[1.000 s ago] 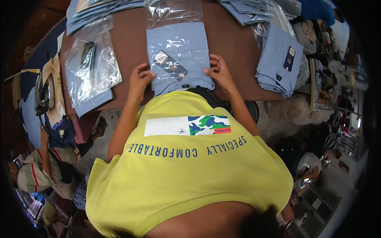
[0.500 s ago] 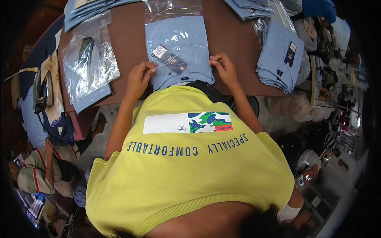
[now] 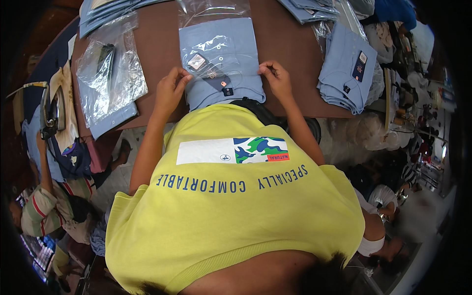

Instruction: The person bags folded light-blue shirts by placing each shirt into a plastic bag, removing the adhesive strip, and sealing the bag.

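Note:
A folded light-blue shirt (image 3: 231, 37) lies on the brown table in front of me, mostly inside a clear plastic bag (image 3: 214, 10). Its near, collar end (image 3: 241, 93) shows below the film. A dark hang tag (image 3: 216, 78) and a small dark collar label (image 3: 227, 92) are on the shirt. My left hand (image 3: 172, 86) pinches the bag's edge at the shirt's left side, thumb and forefinger together. On the opposite side my right hand (image 3: 276, 81) is closed in a similar pinch on the bag's edge.
On the left lies another bagged blue shirt (image 3: 110, 78); folded shirts (image 3: 346, 69) are stacked at right. More shirt piles (image 3: 113, 14) sit at the far edge of the brown table (image 3: 157, 34). Further left, a person in a striped shirt (image 3: 42, 211) reaches toward an iron (image 3: 59, 110).
Both hands have shifted slightly away from me with the bag's edge, and more of the shirt's collar end shows. The person at left has raised an arm to the iron.

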`<state>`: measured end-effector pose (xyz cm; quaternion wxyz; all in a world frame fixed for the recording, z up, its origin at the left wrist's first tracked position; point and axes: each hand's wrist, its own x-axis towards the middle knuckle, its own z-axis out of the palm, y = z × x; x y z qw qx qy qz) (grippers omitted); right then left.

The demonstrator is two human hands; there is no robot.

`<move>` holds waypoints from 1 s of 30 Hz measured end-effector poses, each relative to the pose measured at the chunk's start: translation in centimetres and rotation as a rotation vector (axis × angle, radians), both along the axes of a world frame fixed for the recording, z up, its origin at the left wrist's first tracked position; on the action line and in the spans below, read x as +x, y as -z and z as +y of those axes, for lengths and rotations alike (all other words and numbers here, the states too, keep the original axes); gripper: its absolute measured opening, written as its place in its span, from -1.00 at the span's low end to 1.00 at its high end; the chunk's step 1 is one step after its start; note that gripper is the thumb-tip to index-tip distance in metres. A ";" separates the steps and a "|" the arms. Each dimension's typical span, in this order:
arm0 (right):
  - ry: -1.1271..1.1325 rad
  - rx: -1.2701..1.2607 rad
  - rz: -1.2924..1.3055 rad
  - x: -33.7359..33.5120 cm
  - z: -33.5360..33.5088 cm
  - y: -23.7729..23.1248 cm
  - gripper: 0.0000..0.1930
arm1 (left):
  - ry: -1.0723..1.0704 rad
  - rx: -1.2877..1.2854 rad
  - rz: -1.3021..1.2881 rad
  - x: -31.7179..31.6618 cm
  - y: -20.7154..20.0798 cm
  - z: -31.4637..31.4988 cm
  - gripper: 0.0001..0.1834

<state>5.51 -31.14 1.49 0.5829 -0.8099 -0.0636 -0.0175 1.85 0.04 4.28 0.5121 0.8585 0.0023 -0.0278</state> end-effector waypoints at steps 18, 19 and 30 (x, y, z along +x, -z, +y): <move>-0.614 -0.453 -0.368 -1.0 2.7 -2.3 -0.73 | -0.026 -0.589 -0.001 2.2 2.4 0.2 -0.86; -0.593 -0.420 -0.346 -1.1 2.5 -2.6 -0.73 | 0.001 -0.589 -0.003 2.1 2.2 0.1 -0.86; -0.320 -0.409 -0.300 3.4 1.4 -3.3 -0.49 | 0.116 -0.359 -0.018 0.0 1.1 0.6 -0.87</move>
